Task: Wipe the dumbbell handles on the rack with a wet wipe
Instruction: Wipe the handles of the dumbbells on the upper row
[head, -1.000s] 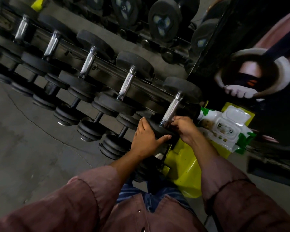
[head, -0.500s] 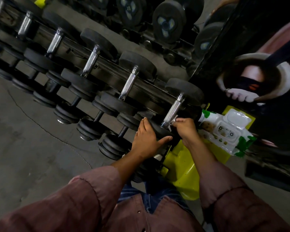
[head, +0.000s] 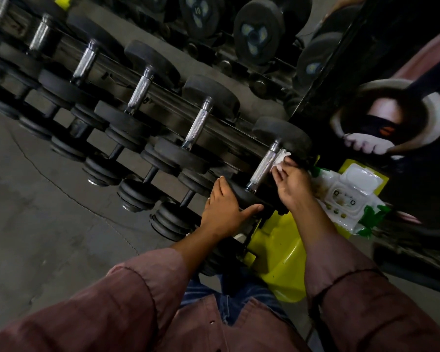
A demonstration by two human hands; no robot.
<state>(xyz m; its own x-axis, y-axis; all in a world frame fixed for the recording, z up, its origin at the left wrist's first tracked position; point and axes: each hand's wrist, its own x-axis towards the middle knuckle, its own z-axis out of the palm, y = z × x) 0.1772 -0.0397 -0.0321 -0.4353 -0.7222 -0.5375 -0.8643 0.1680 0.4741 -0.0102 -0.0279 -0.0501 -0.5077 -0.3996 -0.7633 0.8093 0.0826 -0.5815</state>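
A row of black dumbbells with knurled chrome handles lies on the rack (head: 163,111), running from upper left to right. At the rightmost dumbbell, my left hand (head: 226,212) grips the near black head (head: 249,196). My right hand (head: 290,184) holds a white wet wipe (head: 280,160) against the right side of that dumbbell's chrome handle (head: 263,167), near its far end. The neighbouring handle (head: 197,125) to the left is bare. A white and green pack of wet wipes (head: 346,199) lies just right of my right hand.
A lower tier of black dumbbells (head: 135,196) sits below the top row. The yellow rack end (head: 282,262) stands under my hands. Weight plates (head: 254,31) lean at the back. A dark poster wall (head: 391,110) closes the right side. Grey concrete floor (head: 48,224) spreads left.
My right hand has slid the wipe up the handle from its near end toward the far head. The left hand has kept its grip on the near head.
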